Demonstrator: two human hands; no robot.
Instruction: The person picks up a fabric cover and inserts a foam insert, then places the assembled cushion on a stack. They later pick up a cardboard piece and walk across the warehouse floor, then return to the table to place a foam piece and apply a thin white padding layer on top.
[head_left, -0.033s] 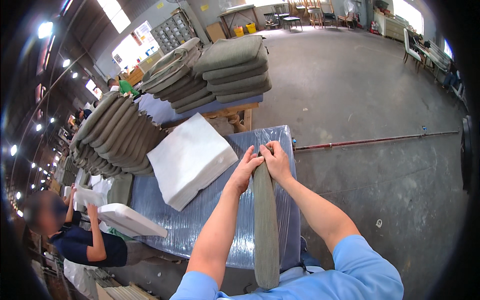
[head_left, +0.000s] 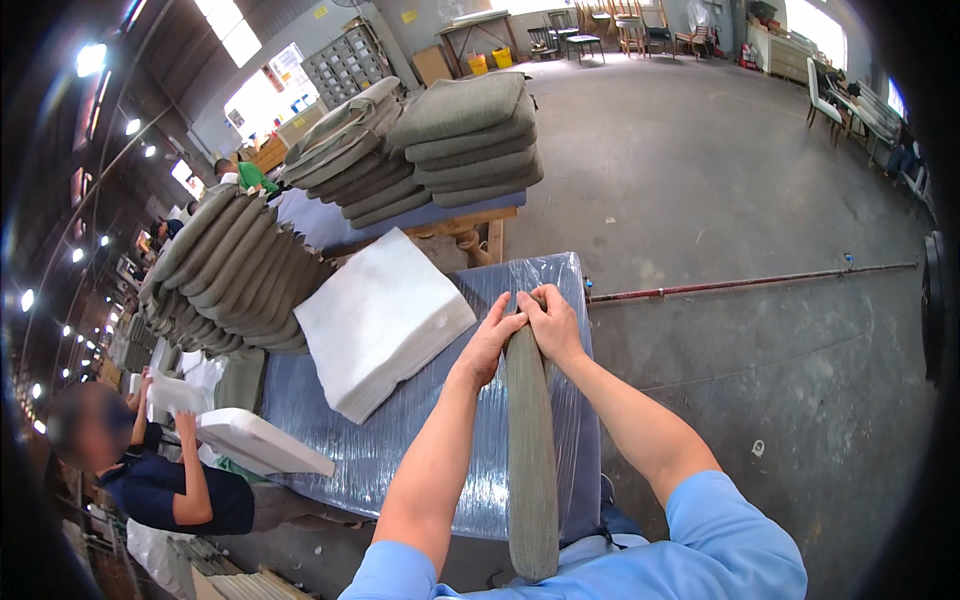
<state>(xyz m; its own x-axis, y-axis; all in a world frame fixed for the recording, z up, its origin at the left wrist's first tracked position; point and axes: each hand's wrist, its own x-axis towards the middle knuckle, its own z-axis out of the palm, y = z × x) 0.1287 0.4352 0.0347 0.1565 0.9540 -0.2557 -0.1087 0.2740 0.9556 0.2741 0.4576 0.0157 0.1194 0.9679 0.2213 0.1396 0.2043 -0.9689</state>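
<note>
Left hand (head_left: 486, 345) and right hand (head_left: 556, 326) together grip the far end of a grey-green cushion (head_left: 532, 460), seen edge-on above the plastic-wrapped counter (head_left: 295, 395), near stacked white sheets (head_left: 385, 310).

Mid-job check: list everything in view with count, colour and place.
Table: 1, blue, film-wrapped, centre
Cushion: 1, grey-green, over the table's right part
Sheets: 1 stack, white, on the table
Cushion piles: 3, grey-green, beyond and left of the sheets
Pad: 1, white, table's left edge
Co-worker: 1, dark blue top, left
Drawer cabinet: 1, grey, back wall
Buckets: 2, yellow, far back
Chairs: several, mixed colours, far back
Pole: 1, reddish, across the floor, right
Left hand: 1, bare, at the cushion's far end
Right hand: 1, bare, same end
</note>
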